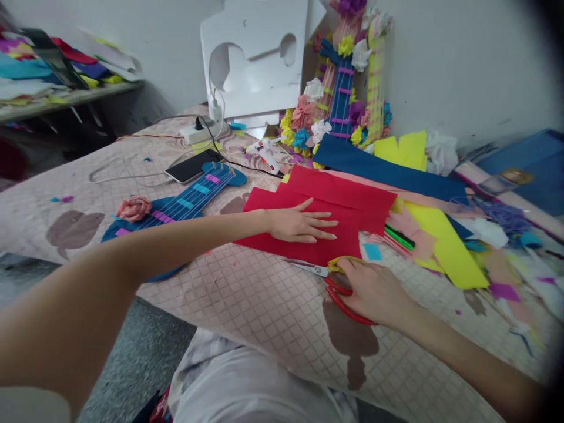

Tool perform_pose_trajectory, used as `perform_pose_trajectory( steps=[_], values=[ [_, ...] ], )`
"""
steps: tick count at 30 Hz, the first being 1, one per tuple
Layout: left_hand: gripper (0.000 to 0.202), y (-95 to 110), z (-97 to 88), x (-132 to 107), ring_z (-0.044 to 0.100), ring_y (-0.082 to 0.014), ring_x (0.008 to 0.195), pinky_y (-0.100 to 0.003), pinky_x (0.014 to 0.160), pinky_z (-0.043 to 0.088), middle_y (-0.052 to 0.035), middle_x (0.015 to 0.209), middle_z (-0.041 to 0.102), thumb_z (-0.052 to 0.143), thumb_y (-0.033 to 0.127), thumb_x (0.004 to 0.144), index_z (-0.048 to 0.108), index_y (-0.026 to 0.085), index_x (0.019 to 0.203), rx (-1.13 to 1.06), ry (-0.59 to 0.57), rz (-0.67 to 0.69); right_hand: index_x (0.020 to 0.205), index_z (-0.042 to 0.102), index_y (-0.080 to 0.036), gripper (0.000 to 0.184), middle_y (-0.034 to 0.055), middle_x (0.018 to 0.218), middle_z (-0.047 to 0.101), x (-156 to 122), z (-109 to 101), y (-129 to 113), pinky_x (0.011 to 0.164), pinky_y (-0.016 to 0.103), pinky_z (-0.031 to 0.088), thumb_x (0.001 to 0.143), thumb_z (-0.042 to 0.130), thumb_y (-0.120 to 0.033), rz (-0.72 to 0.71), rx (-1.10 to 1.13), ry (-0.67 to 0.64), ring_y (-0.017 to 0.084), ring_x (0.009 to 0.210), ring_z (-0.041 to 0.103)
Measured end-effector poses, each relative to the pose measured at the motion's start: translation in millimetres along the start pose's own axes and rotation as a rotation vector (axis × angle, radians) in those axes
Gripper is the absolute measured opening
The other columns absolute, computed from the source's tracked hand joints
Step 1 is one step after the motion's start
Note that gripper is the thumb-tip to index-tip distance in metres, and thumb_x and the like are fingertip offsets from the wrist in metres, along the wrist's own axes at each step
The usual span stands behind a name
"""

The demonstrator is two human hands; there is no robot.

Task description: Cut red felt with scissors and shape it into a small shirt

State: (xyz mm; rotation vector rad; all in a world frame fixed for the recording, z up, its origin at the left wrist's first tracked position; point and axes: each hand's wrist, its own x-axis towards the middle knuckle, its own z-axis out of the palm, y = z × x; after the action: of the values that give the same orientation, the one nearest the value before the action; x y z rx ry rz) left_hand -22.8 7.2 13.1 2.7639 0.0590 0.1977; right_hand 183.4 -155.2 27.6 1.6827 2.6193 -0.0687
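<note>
My left hand [299,225] lies flat with fingers spread on red sheets [339,191], which overlap in the middle of the table. My right hand [374,288] is closed around the red handles of a pair of scissors [341,294]. The blades point left along the near edge of the red sheet, and a bit of yellow shows at my right fingers. Left of my hands lies a blue toy guitar [189,202] with light strings, purple and light-blue strips and a pink paper flower [133,208]. My left forearm covers part of it.
Behind stand a white foam panel [273,64] and flower-decorated guitars [343,94]. A glue gun [267,153], a phone [194,166] and a power strip [200,132] with cables lie at the back. Blue sheet [388,167], yellow sheets [445,241] and scraps crowd the right.
</note>
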Motion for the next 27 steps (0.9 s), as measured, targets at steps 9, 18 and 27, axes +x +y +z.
perform_pose_trajectory(
  steps=[9, 18, 27],
  values=[
    [0.047, -4.3, 7.4, -35.4, 0.019, -0.0232, 0.143, -0.05, 0.116, 0.001, 0.0039, 0.153, 0.026, 0.038, 0.036, 0.093, 0.037, 0.039, 0.14, -0.006, -0.016, -0.042, 0.097, 0.056, -0.02, 0.027, 0.0074, 0.081, 0.069, 9.9, -1.7, -10.8, 0.059, 0.031, 0.043, 0.082, 0.053, -0.041, 0.042, -0.04, -0.038, 0.025, 0.075, 0.067],
    [0.049, -0.6, 5.4, -32.9, 0.011, -0.0225, 0.145, -0.05, 0.115, -0.006, 0.006, 0.155, 0.018, 0.032, 0.038, 0.093, 0.033, 0.037, 0.143, -0.003, -0.107, -0.108, 0.098, 0.054, -0.019, 0.027, 0.0072, 0.082, 0.069, 9.7, 2.1, -7.4, 0.059, 0.03, 0.041, 0.084, 0.053, -0.042, -0.034, -0.09, -0.041, 0.024, 0.076, 0.067],
    [0.049, -3.3, 3.7, -37.0, 0.013, -0.0236, 0.144, -0.053, 0.114, -0.002, 0.0023, 0.156, 0.018, 0.029, 0.038, 0.095, 0.03, 0.034, 0.144, 0.052, -0.069, -0.051, 0.093, 0.056, -0.019, 0.023, 0.0076, 0.079, 0.067, 9.3, 1.6, -14.0, 0.063, 0.031, 0.043, 0.083, 0.052, -0.04, 0.008, -0.077, 0.033, 0.024, 0.078, 0.066]
  ],
)
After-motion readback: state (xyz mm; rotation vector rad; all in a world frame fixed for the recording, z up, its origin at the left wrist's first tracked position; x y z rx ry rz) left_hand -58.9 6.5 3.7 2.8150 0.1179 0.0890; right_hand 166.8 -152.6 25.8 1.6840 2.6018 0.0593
